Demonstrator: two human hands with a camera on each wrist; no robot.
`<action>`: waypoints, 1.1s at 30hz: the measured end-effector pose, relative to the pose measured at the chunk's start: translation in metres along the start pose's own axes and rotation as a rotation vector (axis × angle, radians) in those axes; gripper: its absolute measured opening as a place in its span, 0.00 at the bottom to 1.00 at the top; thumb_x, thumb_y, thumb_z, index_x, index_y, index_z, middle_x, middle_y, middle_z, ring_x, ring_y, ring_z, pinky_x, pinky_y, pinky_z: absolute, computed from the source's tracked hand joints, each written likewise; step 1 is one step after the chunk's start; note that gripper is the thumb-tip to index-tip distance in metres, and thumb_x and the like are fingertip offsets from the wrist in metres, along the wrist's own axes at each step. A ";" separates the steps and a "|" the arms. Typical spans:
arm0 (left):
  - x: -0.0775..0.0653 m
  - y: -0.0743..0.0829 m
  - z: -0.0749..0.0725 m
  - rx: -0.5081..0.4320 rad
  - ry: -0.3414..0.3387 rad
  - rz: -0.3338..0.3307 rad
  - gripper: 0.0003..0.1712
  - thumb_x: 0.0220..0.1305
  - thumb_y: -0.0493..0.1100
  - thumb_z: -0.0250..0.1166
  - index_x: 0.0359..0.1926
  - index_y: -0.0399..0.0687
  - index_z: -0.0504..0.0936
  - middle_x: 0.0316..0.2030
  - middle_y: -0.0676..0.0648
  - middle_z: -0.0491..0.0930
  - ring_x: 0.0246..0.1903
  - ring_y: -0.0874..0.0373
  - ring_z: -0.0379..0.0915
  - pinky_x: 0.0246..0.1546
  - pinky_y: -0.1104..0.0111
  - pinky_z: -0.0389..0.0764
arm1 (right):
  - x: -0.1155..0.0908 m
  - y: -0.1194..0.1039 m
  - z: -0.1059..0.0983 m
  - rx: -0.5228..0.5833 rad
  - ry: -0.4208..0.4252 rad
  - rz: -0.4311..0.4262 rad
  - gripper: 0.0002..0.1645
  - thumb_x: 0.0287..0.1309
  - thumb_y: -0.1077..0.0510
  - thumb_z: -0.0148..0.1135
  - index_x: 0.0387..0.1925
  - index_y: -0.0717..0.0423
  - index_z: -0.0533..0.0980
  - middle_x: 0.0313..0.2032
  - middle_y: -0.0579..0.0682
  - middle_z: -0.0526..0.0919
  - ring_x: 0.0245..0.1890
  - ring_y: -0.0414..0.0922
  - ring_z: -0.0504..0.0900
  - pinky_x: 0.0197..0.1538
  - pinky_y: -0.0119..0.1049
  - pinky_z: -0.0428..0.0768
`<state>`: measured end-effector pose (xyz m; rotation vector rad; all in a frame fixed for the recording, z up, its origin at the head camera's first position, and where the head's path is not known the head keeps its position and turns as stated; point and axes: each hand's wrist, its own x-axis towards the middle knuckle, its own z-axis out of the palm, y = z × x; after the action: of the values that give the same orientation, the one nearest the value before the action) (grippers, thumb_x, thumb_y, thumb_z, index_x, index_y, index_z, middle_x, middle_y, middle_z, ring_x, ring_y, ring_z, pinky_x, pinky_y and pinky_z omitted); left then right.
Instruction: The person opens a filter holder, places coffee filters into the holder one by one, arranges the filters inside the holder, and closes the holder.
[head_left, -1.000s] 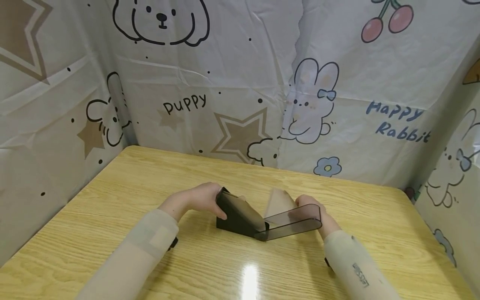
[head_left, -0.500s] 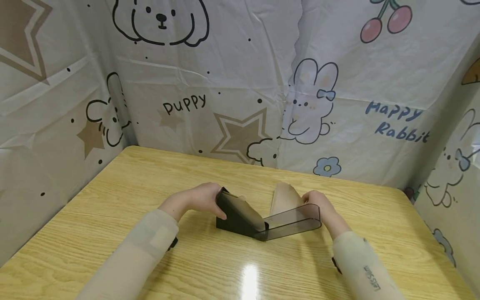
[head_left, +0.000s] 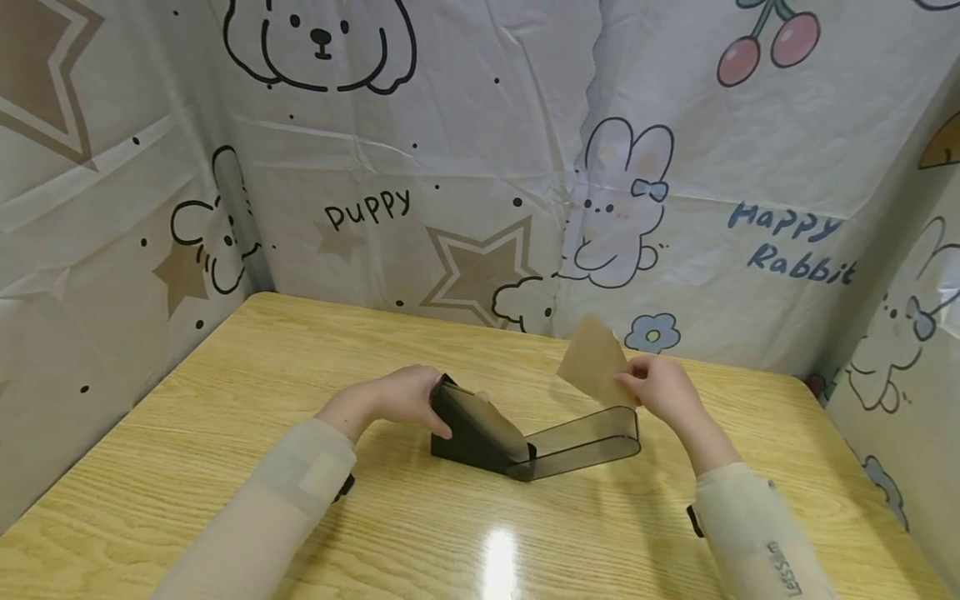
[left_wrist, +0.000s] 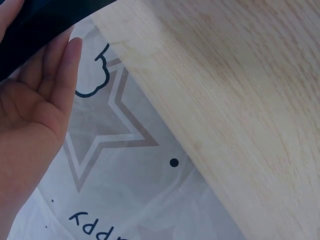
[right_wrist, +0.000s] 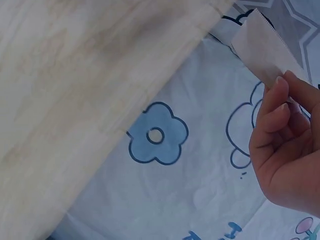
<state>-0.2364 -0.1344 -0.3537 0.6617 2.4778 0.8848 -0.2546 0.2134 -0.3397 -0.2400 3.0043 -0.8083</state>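
Observation:
My left hand (head_left: 405,395) grips the black wedge-shaped filter holder (head_left: 474,443) by its raised back, thumb across the near side. In the left wrist view, the fingers bend at the dark edge of the holder (left_wrist: 37,32). Brown coffee filters (head_left: 495,421) lie inside it, and its smoky see-through lid (head_left: 588,454) is swung out to the right. Above the lid's far end, my right hand (head_left: 663,390) pinches a brown paper coffee filter (head_left: 592,357) at its lower right corner. The right wrist view shows this filter's (right_wrist: 262,47) crimped edge beside the fingertips.
The pale wood table (head_left: 360,533) ends at the back against a printed cloth (head_left: 465,167), which also hangs along both sides. A small dark object (head_left: 816,385) shows at the table's far right corner.
My right hand has lifted the coffee filter up and to the right, out from behind the lid. The left hand and the holder have stayed in place.

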 end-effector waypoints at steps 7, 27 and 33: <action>0.000 -0.001 0.000 -0.004 0.005 -0.009 0.16 0.49 0.39 0.73 0.20 0.50 0.70 0.12 0.55 0.54 0.15 0.62 0.49 0.21 0.72 0.60 | -0.006 -0.008 -0.017 -0.033 0.051 -0.001 0.14 0.61 0.55 0.57 0.36 0.63 0.79 0.29 0.56 0.82 0.25 0.43 0.76 0.26 0.33 0.70; 0.001 -0.003 0.000 -0.010 -0.005 0.032 0.08 0.49 0.38 0.72 0.30 0.49 0.81 0.20 0.57 0.72 0.20 0.63 0.59 0.26 0.71 0.66 | -0.031 -0.065 -0.043 0.072 0.125 -0.166 0.09 0.60 0.58 0.60 0.31 0.61 0.80 0.23 0.52 0.81 0.23 0.42 0.74 0.25 0.34 0.71; 0.001 -0.004 0.000 -0.011 -0.006 0.036 0.08 0.49 0.38 0.72 0.28 0.48 0.80 0.20 0.56 0.71 0.20 0.63 0.59 0.26 0.71 0.66 | -0.036 -0.077 -0.043 0.074 0.122 -0.181 0.08 0.58 0.58 0.61 0.30 0.60 0.80 0.21 0.50 0.80 0.22 0.41 0.74 0.25 0.32 0.70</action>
<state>-0.2383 -0.1364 -0.3565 0.7062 2.4617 0.9080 -0.2108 0.1747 -0.2653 -0.4830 3.0915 -0.9804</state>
